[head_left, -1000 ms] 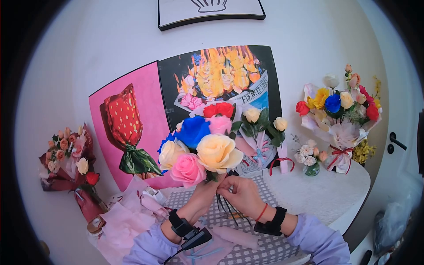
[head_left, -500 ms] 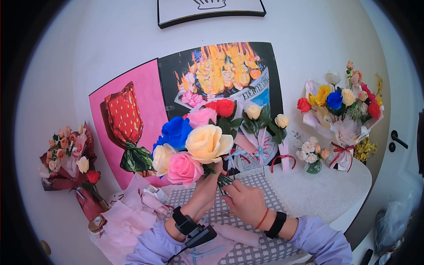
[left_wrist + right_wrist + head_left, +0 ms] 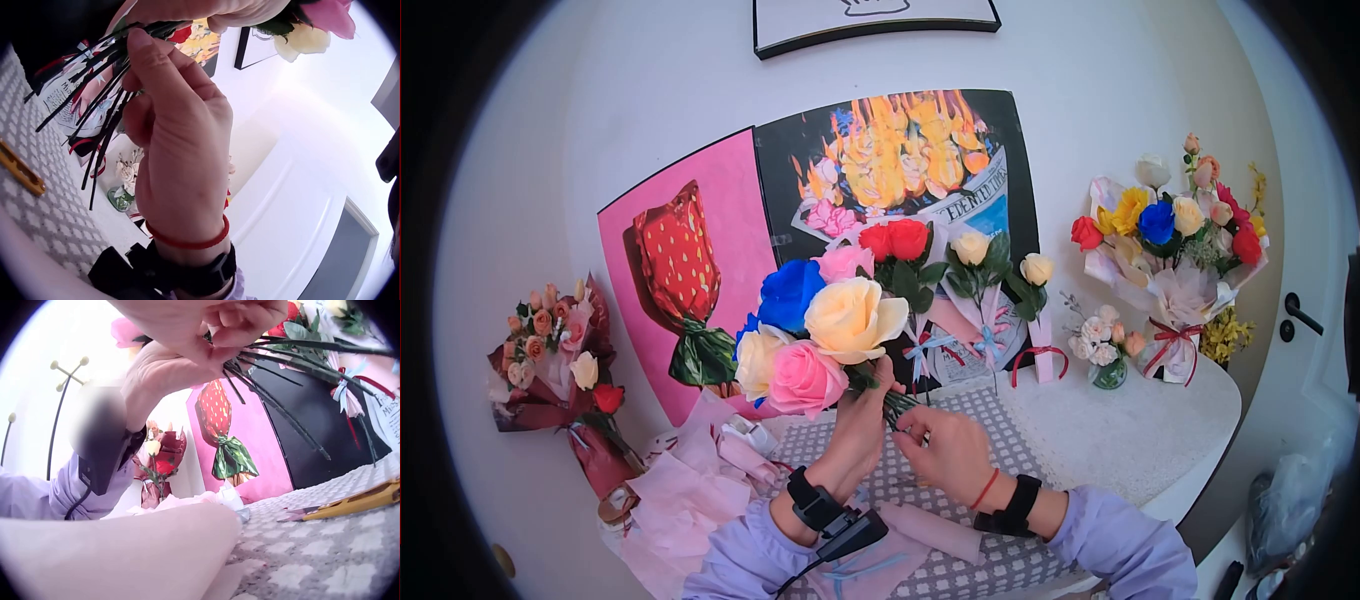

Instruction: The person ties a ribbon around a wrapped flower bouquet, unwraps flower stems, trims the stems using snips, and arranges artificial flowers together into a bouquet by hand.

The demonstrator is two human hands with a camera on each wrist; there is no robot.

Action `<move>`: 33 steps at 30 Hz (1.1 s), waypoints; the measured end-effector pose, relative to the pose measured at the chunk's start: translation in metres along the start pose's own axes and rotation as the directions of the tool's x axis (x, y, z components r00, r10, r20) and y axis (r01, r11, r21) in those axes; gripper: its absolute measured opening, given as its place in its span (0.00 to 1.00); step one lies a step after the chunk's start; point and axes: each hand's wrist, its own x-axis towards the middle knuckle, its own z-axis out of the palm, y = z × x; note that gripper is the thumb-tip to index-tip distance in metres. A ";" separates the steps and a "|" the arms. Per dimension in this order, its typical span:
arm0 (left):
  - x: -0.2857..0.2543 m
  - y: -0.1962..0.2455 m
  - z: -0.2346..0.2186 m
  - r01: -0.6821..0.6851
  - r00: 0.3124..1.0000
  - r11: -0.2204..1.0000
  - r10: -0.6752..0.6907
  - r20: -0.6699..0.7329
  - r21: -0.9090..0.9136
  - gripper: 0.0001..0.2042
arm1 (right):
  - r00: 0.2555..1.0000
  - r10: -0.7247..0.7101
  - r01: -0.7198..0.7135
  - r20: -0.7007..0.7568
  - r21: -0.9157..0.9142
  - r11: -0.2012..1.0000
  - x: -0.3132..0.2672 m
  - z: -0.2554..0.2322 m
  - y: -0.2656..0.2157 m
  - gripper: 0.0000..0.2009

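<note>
A bunch of artificial roses is held over the table in the head view, tilted to the left: a blue rose, a large cream rose and a pink rose among them. My left hand grips the bunch by its stems just under the blooms. At the stems below it, my right hand, with a red cord at its wrist, pinches with thumb and curled fingers. Dark thin stems fan out past the fingers in the left wrist view. Behind the hands in the right wrist view, these stems spread toward the right.
A yellow-handled tool lies on the grey patterned cloth. Pink wrapping paper and a pink roll are on the table. Wrapped bouquets and a small glass vase stand at the right, small wrapped roses behind.
The rose bunch has shifted left and tilted over, uncovering the small red roses behind it. My right hand has turned at the stems and stays close below my left hand.
</note>
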 end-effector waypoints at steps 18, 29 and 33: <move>0.005 -0.003 -0.016 -0.028 1.000 0.994 0.029 0.006 -0.109 0.13 | 0.980 -0.193 0.198 -0.048 0.208 0.958 -0.003 0.004 0.000 0.04; -0.005 0.007 -0.025 0.015 0.992 0.995 -0.003 0.123 -0.094 0.09 | 0.984 -0.178 0.176 0.013 -0.219 0.960 -0.003 -0.014 -0.015 0.07; -0.010 0.008 -0.027 0.009 0.983 0.997 0.005 0.186 -0.072 0.09 | 0.984 -0.180 0.180 -0.007 0.015 0.984 0.006 -0.018 -0.007 0.15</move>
